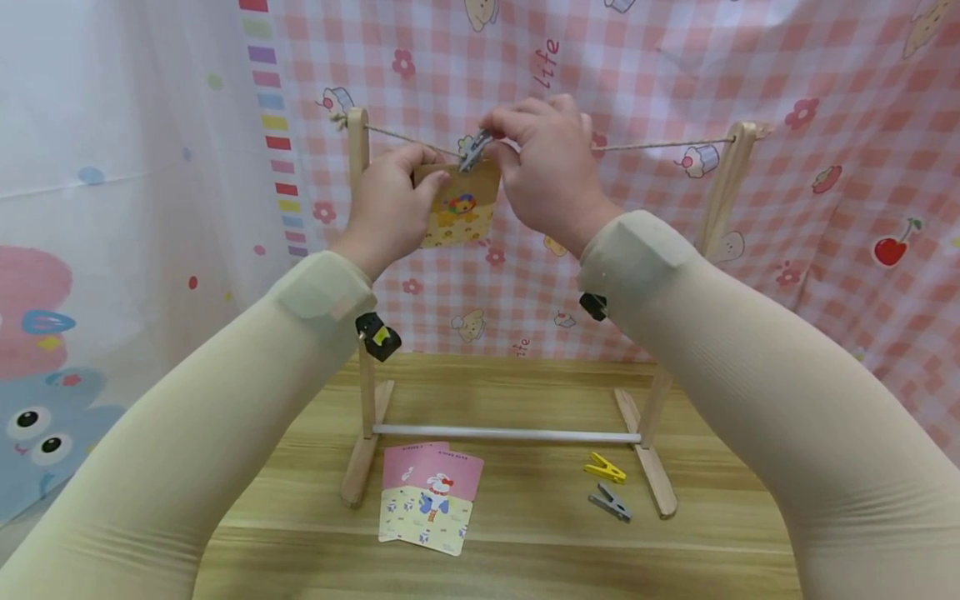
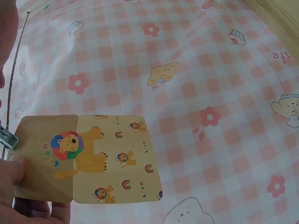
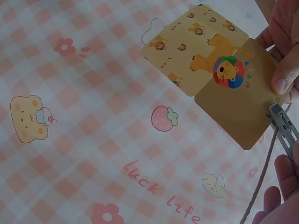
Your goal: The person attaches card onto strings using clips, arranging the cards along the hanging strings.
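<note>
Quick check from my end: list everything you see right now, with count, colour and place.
lion card: one, yellow-brown, held up at the string
grey peg: one, at the card's top edge on the string
string: one, tan, stretched between the frame's posts
wooden frame: one, pale wood with a white crossbar, on the table
pink cards: two overlapping, pink and cream, on the table by the frame's left foot
yellow peg: one, on the table, right
spare grey peg: one, just in front of the yellow one
table: one, light wood
checked cloth: pink and white, behind
left hand: holds the card
right hand: pinches the grey peg
</note>
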A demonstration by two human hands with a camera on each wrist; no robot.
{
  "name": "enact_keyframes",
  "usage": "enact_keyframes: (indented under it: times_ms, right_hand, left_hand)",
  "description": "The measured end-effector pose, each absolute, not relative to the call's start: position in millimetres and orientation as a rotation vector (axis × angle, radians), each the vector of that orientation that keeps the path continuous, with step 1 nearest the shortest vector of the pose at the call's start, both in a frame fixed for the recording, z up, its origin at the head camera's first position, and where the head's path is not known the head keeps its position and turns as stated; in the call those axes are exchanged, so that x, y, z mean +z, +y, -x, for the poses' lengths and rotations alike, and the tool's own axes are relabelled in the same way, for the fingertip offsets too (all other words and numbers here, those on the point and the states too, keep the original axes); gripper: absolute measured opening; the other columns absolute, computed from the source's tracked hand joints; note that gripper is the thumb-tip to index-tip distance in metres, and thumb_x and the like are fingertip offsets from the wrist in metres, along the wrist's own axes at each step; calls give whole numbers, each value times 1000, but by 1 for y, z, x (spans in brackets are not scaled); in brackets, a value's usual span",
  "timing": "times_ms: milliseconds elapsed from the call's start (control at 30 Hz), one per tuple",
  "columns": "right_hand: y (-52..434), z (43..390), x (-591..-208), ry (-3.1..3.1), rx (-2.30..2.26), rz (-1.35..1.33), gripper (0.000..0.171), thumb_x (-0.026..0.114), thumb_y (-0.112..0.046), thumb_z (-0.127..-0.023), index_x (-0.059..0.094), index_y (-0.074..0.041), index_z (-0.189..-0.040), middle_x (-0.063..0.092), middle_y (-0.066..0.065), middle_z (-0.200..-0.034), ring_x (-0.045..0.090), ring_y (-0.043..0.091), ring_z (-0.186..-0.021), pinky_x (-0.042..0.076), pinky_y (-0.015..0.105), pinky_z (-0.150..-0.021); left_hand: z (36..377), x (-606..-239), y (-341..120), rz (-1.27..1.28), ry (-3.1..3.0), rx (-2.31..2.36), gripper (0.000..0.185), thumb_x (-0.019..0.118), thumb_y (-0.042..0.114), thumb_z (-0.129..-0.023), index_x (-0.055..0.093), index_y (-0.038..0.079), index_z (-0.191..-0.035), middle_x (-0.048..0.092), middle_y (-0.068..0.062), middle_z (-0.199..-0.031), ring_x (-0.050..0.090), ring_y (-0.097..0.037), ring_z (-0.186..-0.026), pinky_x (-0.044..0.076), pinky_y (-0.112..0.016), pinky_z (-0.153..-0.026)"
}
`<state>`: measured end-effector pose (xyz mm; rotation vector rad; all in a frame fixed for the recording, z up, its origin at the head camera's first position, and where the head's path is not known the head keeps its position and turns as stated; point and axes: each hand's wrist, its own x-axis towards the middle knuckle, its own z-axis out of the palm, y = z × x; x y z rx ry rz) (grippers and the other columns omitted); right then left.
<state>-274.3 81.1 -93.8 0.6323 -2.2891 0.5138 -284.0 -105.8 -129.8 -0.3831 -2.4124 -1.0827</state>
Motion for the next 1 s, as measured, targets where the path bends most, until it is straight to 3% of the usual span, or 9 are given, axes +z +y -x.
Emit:
enact_keyframes:
  times_ms: [467, 1000]
  right_hand:
    - [78, 276, -92, -2359, 511, -623, 26, 58, -28, -109, 74, -24, -129, 66, -10, -142, 45, 18, -136, 26, 41, -117]
    - [74, 276, -93, -2378, 511, -617, 29, 56, -29, -110, 72, -24, -134, 64, -11, -145, 45, 18, -136, 26, 40, -118]
  left_hand:
    - [285, -133, -107, 425, -2405, -1068, 30, 53, 31, -111, 65, 13, -132, 68, -1, -138, 66, -17, -127, 54, -33, -111]
    - [286, -134, -107, 435, -2402, -1056, 29, 53, 30, -111, 66, 13, -130, 68, -1, -137, 65, -17, -127, 53, -31, -110]
